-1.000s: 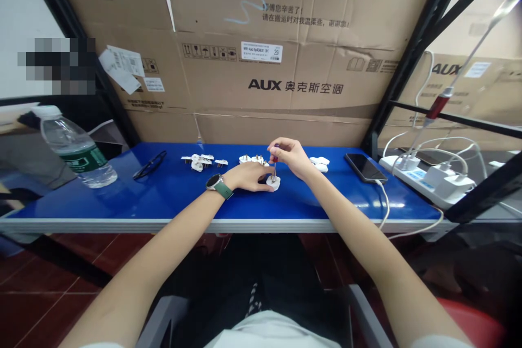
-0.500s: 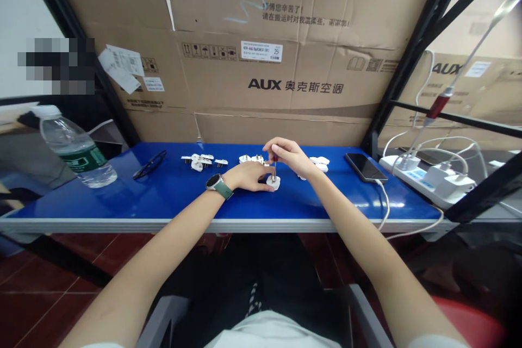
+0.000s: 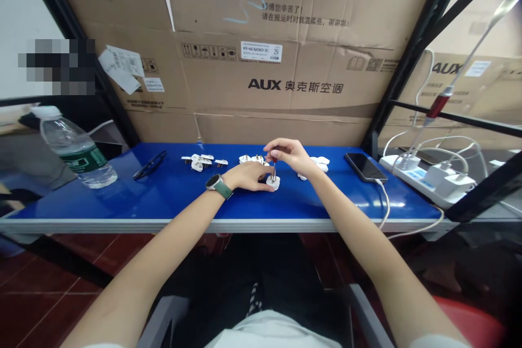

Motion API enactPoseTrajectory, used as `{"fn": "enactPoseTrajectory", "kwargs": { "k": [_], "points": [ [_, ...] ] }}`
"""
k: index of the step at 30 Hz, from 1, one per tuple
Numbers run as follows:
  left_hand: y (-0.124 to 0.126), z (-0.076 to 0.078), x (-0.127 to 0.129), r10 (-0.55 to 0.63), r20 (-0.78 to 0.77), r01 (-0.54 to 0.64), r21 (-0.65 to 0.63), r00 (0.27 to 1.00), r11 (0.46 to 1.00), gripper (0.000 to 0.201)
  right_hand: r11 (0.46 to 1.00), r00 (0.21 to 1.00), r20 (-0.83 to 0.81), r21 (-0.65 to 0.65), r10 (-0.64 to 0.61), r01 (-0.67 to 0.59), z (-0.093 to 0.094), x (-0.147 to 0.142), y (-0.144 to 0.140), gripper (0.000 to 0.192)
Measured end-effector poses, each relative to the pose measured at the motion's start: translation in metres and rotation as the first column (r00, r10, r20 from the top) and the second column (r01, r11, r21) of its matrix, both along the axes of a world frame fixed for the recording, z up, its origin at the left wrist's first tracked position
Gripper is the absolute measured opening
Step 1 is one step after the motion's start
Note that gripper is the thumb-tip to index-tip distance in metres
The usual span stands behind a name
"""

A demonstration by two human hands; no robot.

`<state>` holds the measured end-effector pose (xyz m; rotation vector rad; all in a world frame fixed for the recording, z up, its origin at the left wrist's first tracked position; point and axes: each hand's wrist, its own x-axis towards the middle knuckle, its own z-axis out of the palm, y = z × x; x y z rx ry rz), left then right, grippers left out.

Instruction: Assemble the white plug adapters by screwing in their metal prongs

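Observation:
A small white plug (image 3: 274,184) lies on the blue tabletop (image 3: 163,201). My left hand (image 3: 249,176), with a watch (image 3: 219,185) on its wrist, pinches the plug between thumb and fingers. Above it, the fingers of my right hand (image 3: 289,154) are closed around a red-handled screwdriver (image 3: 274,161), held upright with its tip down at the plug. White plug parts with prongs (image 3: 252,159) lie just behind my left hand. More white pieces (image 3: 321,163) sit beyond my right wrist, partly hidden by it.
To the left are a pile of white plug parts (image 3: 199,161), glasses (image 3: 150,165) and a water bottle (image 3: 77,149). A phone (image 3: 365,167) with a cable and a power strip (image 3: 426,179) lie to the right. A cardboard sheet (image 3: 228,103) stands behind the table.
My right fingers have shifted slightly around the screwdriver handle. My left hand and the plug stay in place.

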<state>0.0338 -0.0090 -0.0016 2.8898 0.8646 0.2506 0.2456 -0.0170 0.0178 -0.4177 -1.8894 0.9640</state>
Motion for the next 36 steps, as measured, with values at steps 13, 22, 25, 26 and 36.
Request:
{"fn": "enactPoseTrajectory", "kwargs": {
  "k": [13,22,25,26,36],
  "points": [
    [0.004,-0.001,0.000,0.018,0.018,-0.017,-0.054,1.000,0.998,0.049,0.999,0.998,0.049,-0.035,0.025,-0.023,0.005,0.003,-0.005,0.036],
    [0.002,0.001,0.000,0.013,0.022,-0.011,-0.074,1.000,0.997,0.051,0.941,0.950,0.060,0.171,-0.307,0.293,-0.005,0.000,0.011,0.027],
    [0.002,0.002,0.000,0.021,0.022,-0.019,-0.072,1.000,0.997,0.052,0.932,0.945,0.097,0.223,-0.311,0.284,-0.005,0.000,0.011,0.026],
    [0.001,0.002,0.000,0.027,0.019,-0.025,-0.074,0.999,0.997,0.052,0.941,0.952,0.111,0.221,-0.285,0.256,-0.005,0.001,0.009,0.027],
    [0.003,0.001,0.001,0.052,0.016,-0.051,-0.099,0.998,0.994,0.054,0.997,0.994,0.099,0.079,-0.034,0.027,0.000,0.000,0.000,0.037]
  ]
}}
